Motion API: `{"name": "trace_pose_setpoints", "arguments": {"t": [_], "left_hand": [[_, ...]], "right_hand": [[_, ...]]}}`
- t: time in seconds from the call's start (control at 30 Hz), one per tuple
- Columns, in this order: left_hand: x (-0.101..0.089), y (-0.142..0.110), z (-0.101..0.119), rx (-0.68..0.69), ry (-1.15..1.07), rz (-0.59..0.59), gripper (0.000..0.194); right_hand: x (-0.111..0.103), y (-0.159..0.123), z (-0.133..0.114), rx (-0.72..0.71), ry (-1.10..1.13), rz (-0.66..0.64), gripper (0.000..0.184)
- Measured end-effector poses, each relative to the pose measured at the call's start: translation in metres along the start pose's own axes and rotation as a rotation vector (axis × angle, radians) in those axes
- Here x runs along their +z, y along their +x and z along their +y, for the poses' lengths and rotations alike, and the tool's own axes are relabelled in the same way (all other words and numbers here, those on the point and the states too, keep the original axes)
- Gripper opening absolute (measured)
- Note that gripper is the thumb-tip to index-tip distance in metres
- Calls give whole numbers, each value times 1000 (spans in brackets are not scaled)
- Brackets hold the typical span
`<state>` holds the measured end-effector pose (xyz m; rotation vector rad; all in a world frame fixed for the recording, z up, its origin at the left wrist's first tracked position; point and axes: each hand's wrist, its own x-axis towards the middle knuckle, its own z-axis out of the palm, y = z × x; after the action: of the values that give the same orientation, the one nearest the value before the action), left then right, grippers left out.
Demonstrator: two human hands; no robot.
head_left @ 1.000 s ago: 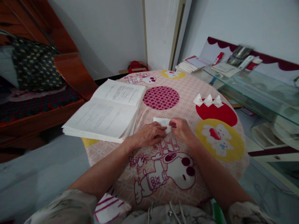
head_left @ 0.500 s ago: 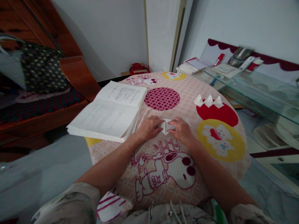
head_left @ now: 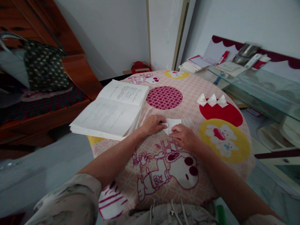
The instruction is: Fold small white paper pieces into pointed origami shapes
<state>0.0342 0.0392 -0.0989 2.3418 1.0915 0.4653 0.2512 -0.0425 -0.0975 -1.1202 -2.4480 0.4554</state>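
A small piece of folded white paper [head_left: 173, 122] lies on the patterned tablecloth in front of me. My left hand [head_left: 153, 124] grips its left side, fingers closed over the edge. My right hand [head_left: 184, 136] has its thumb and fingers on the paper's lower right part, pinching it. The upper right corner sticks out flat past my right fingers. Part of the paper is hidden under both hands. Beyond my right hand, three folded white paper pieces [head_left: 212, 99] stand in a row with pointed tops, on a red patch of the cloth.
An open thick book [head_left: 105, 112] lies left of my hands on the round table [head_left: 168, 175]. To the right stands a glass shelf [head_left: 262, 90] with small items. Behind it are stacked papers [head_left: 191, 64]. A wooden bench [head_left: 77, 73] with a bag is at left.
The paper's right side has opened out into a flat flap with a squared corner. My right hand has shifted slightly right and toward me. My left hand still holds the left side.
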Motion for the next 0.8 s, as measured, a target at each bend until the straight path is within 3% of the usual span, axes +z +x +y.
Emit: {"name": "trace_pose_setpoints", "arguments": {"t": [0.3, 0.8], "left_hand": [[3, -2, 7, -32, 54, 21, 12], [17, -7, 5, 29, 249, 56, 15]], "right_hand": [[-4, -2, -2, -178, -298, -89, 25], [-5, 0, -4, -215, -350, -147, 17]]}}
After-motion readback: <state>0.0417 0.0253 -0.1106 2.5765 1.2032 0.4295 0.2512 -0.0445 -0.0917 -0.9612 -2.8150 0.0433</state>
